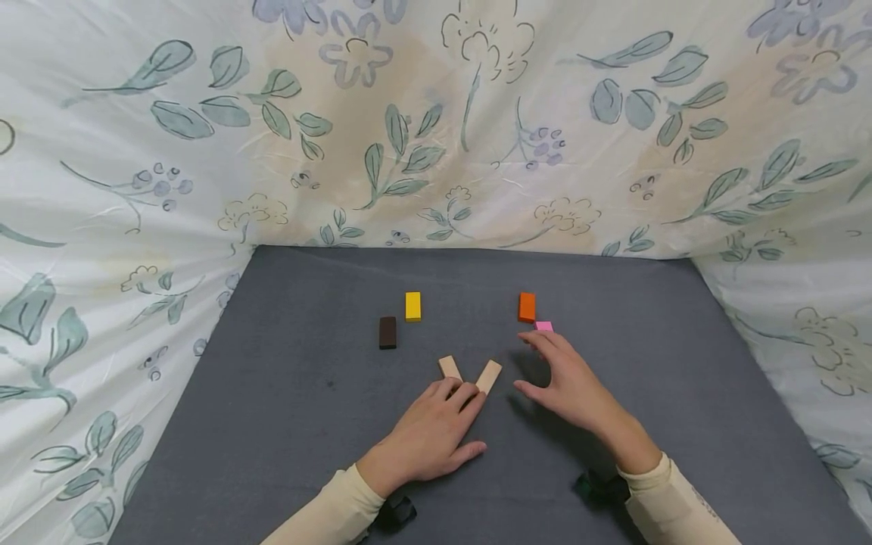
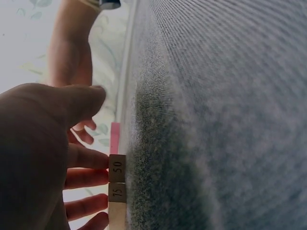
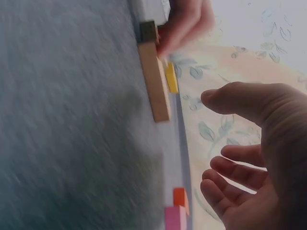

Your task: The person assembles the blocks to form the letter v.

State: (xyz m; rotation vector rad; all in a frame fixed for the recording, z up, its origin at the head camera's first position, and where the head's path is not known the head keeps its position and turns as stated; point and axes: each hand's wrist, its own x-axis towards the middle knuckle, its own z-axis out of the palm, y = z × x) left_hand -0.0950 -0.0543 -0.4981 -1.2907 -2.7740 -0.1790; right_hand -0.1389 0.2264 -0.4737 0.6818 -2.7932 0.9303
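Note:
Two plain wooden blocks, a left one (image 1: 448, 366) and a right one (image 1: 490, 373), lie on the grey cloth in a V that opens away from me. My left hand (image 1: 431, 435) rests its extended fingertips on their near ends and hides where they meet. In the left wrist view the block ends read 50 (image 2: 117, 168) and 75 (image 2: 117, 192). To their right my right hand (image 1: 575, 390) hovers with thumb and fingers apart, holding nothing. Its fingertips are nearest a pink block (image 1: 543, 326), which they partly cover from above.
An orange block (image 1: 527, 306) sits just behind the pink one. Farther left are a yellow block (image 1: 412, 306) and a dark brown block (image 1: 387, 333). A flowered curtain (image 1: 436, 166) borders the grey tabletop (image 1: 286, 424) at the back and sides.

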